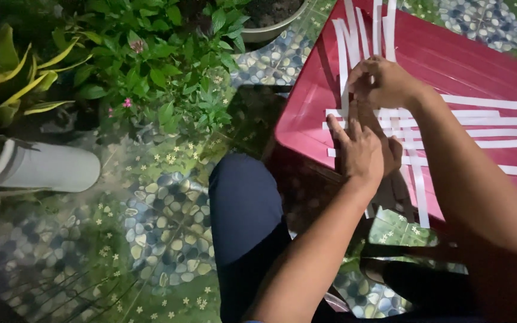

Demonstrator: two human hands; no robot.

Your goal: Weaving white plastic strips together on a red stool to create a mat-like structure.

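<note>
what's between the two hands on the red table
In the head view, white paper strips crossing on the red table lie between the left hand and right hand.

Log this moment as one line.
left hand: flat on white paper strips | right hand: pinching one strip | surface: red table

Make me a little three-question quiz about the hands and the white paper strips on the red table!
1. True or false: the white paper strips lie crossed over one another on the red table.
2. Which hand presses flat on the strips?
A. left hand
B. right hand
3. Fill in: beside the table grows a plant with small ____ flowers.

Key: 1 true; 2 A; 3 pink.
</note>
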